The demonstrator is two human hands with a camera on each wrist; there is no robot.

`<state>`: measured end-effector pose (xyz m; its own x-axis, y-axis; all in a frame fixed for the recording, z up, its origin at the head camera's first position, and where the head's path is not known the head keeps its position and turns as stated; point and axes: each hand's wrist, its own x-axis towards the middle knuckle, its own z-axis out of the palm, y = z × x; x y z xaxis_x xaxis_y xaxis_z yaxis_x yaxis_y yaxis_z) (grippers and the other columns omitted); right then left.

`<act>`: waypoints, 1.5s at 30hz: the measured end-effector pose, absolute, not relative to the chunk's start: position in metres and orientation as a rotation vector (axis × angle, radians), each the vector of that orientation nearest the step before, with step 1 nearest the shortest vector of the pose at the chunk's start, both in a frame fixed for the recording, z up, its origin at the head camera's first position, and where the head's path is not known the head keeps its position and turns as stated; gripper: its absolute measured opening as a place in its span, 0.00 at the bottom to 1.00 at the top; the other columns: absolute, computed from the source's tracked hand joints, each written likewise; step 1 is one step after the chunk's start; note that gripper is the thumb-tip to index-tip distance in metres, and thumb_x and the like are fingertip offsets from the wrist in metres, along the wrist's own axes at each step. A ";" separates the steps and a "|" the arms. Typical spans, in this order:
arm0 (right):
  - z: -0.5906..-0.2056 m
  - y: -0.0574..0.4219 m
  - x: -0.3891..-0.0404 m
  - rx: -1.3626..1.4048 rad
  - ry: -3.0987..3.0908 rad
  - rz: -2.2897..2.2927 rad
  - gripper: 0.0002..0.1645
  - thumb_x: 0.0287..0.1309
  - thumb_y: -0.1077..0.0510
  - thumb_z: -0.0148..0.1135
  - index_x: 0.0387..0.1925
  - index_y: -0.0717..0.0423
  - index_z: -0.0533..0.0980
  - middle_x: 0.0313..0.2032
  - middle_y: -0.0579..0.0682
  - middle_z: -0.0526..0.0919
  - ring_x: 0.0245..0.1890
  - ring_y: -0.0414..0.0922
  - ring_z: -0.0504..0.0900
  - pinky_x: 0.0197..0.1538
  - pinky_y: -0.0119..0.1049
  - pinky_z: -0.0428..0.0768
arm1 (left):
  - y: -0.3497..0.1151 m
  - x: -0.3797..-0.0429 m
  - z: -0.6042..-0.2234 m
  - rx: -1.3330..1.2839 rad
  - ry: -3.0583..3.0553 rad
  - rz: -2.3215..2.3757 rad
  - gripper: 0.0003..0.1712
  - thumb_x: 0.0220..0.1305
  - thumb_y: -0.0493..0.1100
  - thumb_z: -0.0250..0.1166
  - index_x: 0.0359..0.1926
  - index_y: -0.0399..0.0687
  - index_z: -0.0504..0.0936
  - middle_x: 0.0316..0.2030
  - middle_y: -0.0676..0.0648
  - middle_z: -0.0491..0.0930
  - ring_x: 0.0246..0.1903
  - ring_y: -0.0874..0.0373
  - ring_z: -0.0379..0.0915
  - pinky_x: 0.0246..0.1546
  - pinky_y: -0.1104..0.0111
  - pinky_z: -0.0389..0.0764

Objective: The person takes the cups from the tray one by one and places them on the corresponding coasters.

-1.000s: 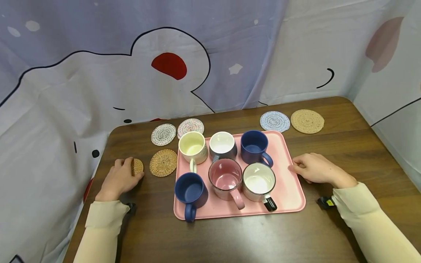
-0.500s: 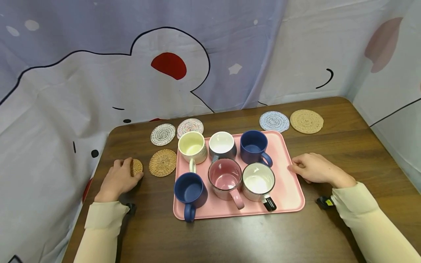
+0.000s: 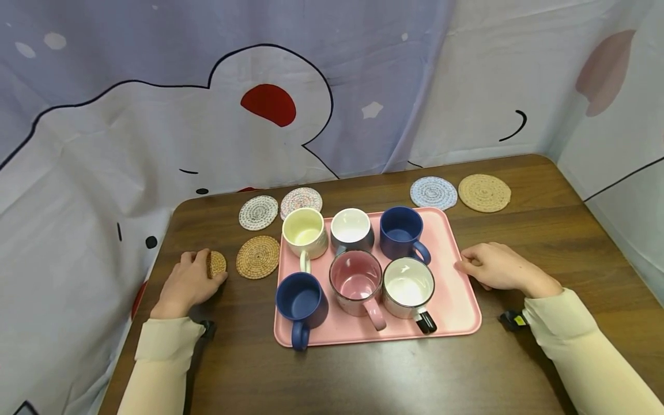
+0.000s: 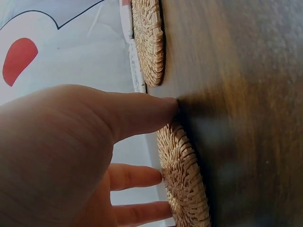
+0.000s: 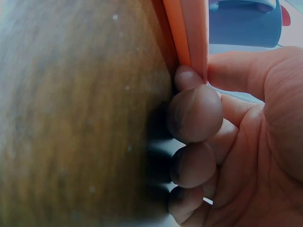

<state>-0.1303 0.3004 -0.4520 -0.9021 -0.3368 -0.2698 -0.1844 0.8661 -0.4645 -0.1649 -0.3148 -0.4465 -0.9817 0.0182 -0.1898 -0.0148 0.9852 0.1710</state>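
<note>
A pink tray [image 3: 451, 314] holds several mugs on the table. My right hand [image 3: 493, 265] pinches the tray's right edge. In the right wrist view the thumb lies over the tray rim [image 5: 195, 33] with fingers curled beneath it. At the left, my left hand [image 3: 189, 282] rests on a woven straw coaster [image 3: 216, 263] that it partly covers. In the left wrist view, its straight fingertips touch the coaster's [image 4: 182, 175] top and the thumb tip is at its edge. A second straw coaster [image 3: 257, 257] lies between this hand and the tray.
On the tray stand two blue mugs [image 3: 301, 305], a cream mug [image 3: 305, 230], a grey-and-white mug [image 3: 351, 227], a pink mug [image 3: 355, 279] and a white mug with a black handle [image 3: 408, 285]. More coasters [image 3: 485, 193] lie along the back. A printed curtain [image 3: 363, 86] hangs behind.
</note>
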 end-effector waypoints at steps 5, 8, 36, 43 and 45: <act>-0.453 0.301 -0.131 -0.379 2.685 -0.631 0.17 0.66 0.46 0.57 0.22 0.47 0.73 0.09 0.41 0.70 0.11 0.39 0.72 0.22 0.34 0.68 | -0.315 -0.164 -0.449 -0.003 2.941 0.247 0.49 0.62 0.62 0.59 0.71 0.33 0.54 0.64 0.22 0.54 0.59 0.23 0.58 0.51 0.33 0.66; -0.452 0.301 -0.131 -0.376 2.682 -0.634 0.17 0.66 0.46 0.57 0.21 0.47 0.73 0.09 0.41 0.70 0.11 0.39 0.72 0.22 0.33 0.68 | -0.315 -0.164 -0.451 0.012 2.974 0.245 0.49 0.62 0.63 0.58 0.71 0.33 0.54 0.65 0.23 0.54 0.60 0.24 0.56 0.52 0.33 0.65; -0.436 0.326 -0.149 -0.362 3.247 -0.403 0.43 0.58 0.34 0.59 0.64 0.58 0.67 0.64 0.66 0.65 0.63 0.67 0.64 0.55 0.68 0.64 | -0.249 -0.174 -0.460 0.477 3.246 0.268 0.53 0.58 0.77 0.51 0.74 0.49 0.56 0.74 0.38 0.51 0.73 0.34 0.42 0.67 0.37 0.50; -0.441 0.325 -0.153 -0.373 3.245 -0.403 0.51 0.59 0.30 0.54 0.72 0.58 0.55 0.74 0.63 0.48 0.72 0.66 0.50 0.64 0.68 0.54 | -0.239 -0.176 -0.457 0.497 3.214 0.245 0.55 0.57 0.80 0.47 0.75 0.52 0.53 0.75 0.39 0.48 0.75 0.37 0.36 0.69 0.39 0.44; -0.441 0.325 -0.153 -0.378 3.240 -0.407 0.52 0.60 0.30 0.53 0.73 0.57 0.54 0.75 0.62 0.46 0.72 0.66 0.49 0.65 0.68 0.52 | -0.238 -0.177 -0.457 0.503 3.210 0.244 0.55 0.57 0.80 0.47 0.75 0.51 0.54 0.75 0.39 0.47 0.75 0.38 0.35 0.69 0.39 0.43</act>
<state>-0.1534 0.3245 -0.4413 -0.9631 -0.2075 0.1714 -0.2434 0.9432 -0.2259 -0.1768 -0.2376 -0.4569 -0.9457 0.2945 0.1377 0.3119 0.9413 0.1289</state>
